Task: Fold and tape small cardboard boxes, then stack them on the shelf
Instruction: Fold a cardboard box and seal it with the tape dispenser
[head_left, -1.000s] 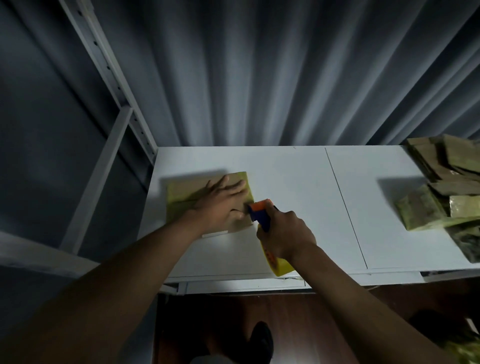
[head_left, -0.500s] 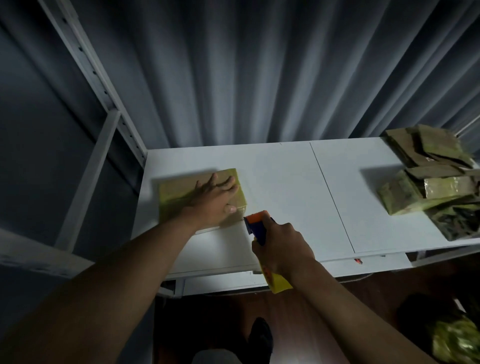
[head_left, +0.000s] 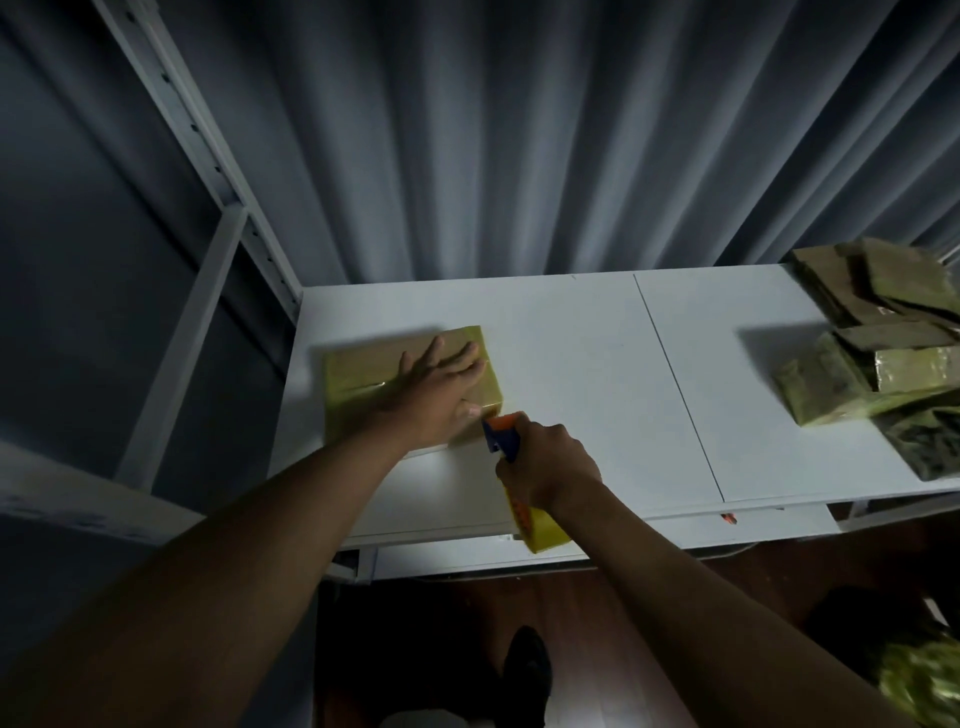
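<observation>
White shelf (head_left: 571, 364): left hand (head_left: 441, 384), fingers straight and spread, presses flat on cardboard box (head_left: 358, 384) at centre-left; right hand (head_left: 545, 467) grips tape dispenser (head_left: 511, 457) at box's near-right corner.

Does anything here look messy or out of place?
Yes: the cardboard pile at the table's right end is a jumble, pieces lying at mixed angles rather than stacked. The box under the left hand sits flat, and the right hand grips a tape dispenser.
</observation>
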